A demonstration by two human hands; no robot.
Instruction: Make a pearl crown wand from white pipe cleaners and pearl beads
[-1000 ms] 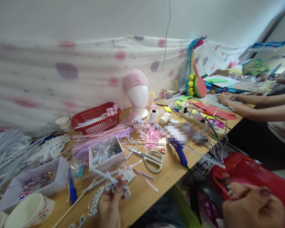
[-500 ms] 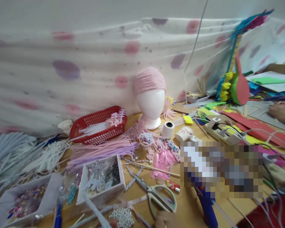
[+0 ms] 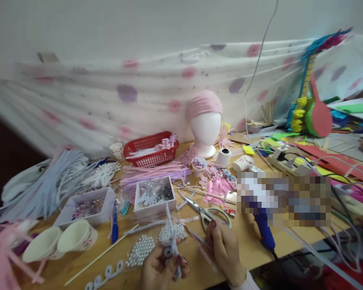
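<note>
My left hand (image 3: pixel 161 268) is at the bottom middle, its fingers pinched around a pale blue-grey pipe cleaner (image 3: pixel 170 225) that sticks upward, bent into a small loop near the thumb. To its right, my right hand (image 3: pixel 228 251) is closed, thumb and forefinger together, just below the handles of the scissors (image 3: pixel 206 213); what it holds, if anything, I cannot make out. Two packs of silvery pearl beads, the left pack (image 3: pixel 141 250) and the right pack (image 3: pixel 160 233), lie beside and behind my left hand. A curled grey pipe cleaner (image 3: pixel 105 276) rests at the lower left.
Paper cups (image 3: pixel 77 241), a wooden stick (image 3: pixel 99 256) and a bead box (image 3: pixel 87 207) are on the left. Behind stand a white trinket box (image 3: pixel 154 213), a red basket (image 3: pixel 151 158) and a foam head (image 3: pixel 205 131). A blue glue gun (image 3: pixel 264 229) and cables lie right.
The view has swung left, bringing the paper cups in. Both my hands now show, the left with the pipe cleaner; before, only part of a hand showed at the bottom edge.
</note>
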